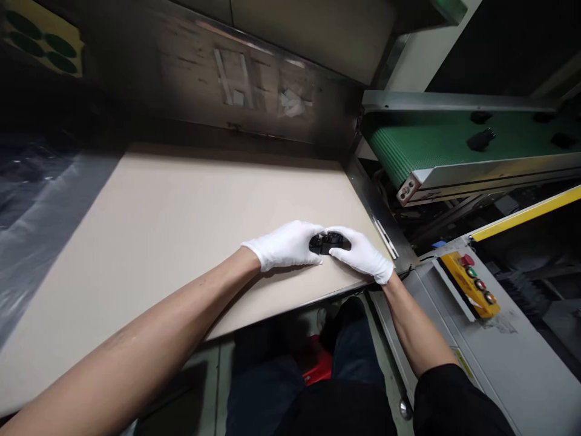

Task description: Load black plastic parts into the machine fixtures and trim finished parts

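Between my two white-gloved hands is a small black moulded part point(333, 243), close above or resting on the pale tabletop sheet point(200, 212); which of the two I cannot tell. My left hand point(293, 242) curls around the part's left end, thumb and fingers closed on it. On the right end, my right hand point(361, 249) grips it with thumb and fingers. The gloves cover both ends of the part, so its full shape is hidden.
To the right runs a green conveyor belt point(422, 133) carrying several black parts point(481, 140). Below it sits a yellow control box point(472, 284) with buttons. A metal panel point(263, 79) backs the table. Clear plastic wrap point(31, 224) lies at the left.
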`<state>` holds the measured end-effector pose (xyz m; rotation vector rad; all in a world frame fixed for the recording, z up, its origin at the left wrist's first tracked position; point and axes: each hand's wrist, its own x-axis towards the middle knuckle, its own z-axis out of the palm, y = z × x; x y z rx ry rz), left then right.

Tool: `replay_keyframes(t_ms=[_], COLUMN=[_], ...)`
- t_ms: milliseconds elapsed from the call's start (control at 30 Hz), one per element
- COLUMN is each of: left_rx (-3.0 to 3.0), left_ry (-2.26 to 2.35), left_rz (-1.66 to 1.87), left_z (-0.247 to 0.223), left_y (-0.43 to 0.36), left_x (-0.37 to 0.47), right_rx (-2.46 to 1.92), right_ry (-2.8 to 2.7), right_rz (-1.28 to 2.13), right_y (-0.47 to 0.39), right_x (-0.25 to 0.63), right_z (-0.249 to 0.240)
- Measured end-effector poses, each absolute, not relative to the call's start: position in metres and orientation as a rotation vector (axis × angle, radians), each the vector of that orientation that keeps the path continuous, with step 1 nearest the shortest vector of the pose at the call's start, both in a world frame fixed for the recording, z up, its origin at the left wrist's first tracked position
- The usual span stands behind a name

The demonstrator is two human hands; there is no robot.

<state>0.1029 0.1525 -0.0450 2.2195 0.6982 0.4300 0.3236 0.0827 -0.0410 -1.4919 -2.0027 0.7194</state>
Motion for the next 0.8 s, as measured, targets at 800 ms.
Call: replay_keyframes(t_ms=[800], left_rx=[1.441], left_ry=[0.638], left_rz=[0.747], left_z=[-0.052], left_y=[0.178], left_x=[0.097], right_rx=[-2.171], right_ry=[-1.772], right_rz=[-0.995], right_y=[0.154], right_x=[0.510], right_z=[0.199])
